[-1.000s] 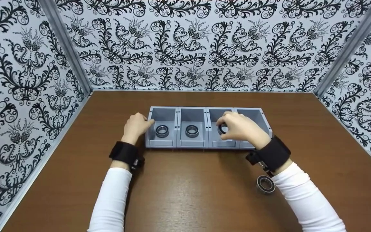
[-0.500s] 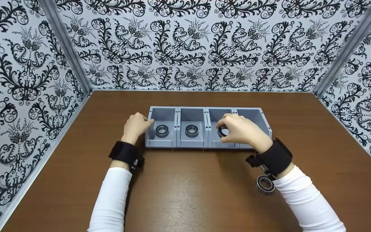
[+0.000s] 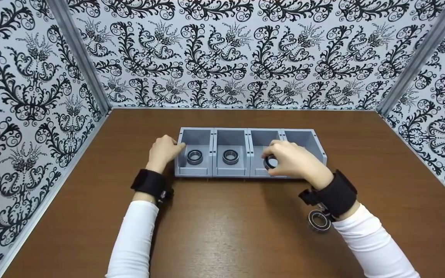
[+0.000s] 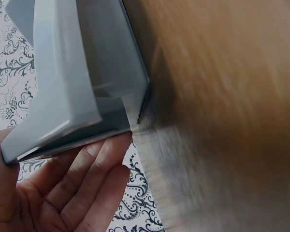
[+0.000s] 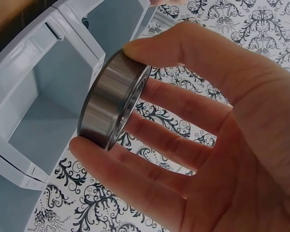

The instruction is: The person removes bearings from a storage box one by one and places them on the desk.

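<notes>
Shifted slightly toward the person and to the right since the earlier frames, the right hand brings a held bearing closer to the front edge of the bin row; for the work in hand, this looks like a small adjustment, with the bearing not released. Nearest the person, a loose bearing lies on the tabletop in front of the bin row's right part, beside the right wristband. Beyond it, the right hand is at the bin row's third bin, fingers curved and moderately spread, thumb and a fingertip pinching opposite sides of the held bearing's rim; whether that bearing touches the bin, I cannot tell. At the bin row's left end, the left hand grips the outer wall, just as before. Two more bearings lie flat inside, one in the first bin, one in the second. Behind the bin row rises a patterned wall.
</notes>
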Available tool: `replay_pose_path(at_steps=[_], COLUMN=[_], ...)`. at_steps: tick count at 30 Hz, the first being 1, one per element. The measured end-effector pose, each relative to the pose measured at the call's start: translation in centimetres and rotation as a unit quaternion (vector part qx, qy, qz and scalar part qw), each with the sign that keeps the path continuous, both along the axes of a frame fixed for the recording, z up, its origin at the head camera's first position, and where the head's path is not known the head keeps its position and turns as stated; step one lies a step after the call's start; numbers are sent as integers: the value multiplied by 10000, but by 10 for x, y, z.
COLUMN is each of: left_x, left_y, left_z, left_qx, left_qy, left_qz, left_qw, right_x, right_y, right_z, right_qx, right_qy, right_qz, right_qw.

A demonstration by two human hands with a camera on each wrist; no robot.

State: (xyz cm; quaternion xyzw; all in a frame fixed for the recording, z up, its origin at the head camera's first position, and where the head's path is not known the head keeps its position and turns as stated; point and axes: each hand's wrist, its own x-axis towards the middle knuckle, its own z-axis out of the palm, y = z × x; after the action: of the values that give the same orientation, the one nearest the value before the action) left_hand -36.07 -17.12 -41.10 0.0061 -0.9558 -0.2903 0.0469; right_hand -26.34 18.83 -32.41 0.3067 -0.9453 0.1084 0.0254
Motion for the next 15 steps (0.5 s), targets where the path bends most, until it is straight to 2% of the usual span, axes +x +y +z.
replay_pose_path(at_steps=[6,15], left_x=[0,1], left_y=[0,0], left_z=[0,2], left_qx=[1,-25], left_qy=[25,-96], left_qz=[5,10], left_qw=[10000,10000], right_x=[5,12], right_y=[2,4], right_z=[-1,0], right_qx=[-46,-94], right_qy=[190,92], right_qz=[248,315], right_qw=[9995,9994])
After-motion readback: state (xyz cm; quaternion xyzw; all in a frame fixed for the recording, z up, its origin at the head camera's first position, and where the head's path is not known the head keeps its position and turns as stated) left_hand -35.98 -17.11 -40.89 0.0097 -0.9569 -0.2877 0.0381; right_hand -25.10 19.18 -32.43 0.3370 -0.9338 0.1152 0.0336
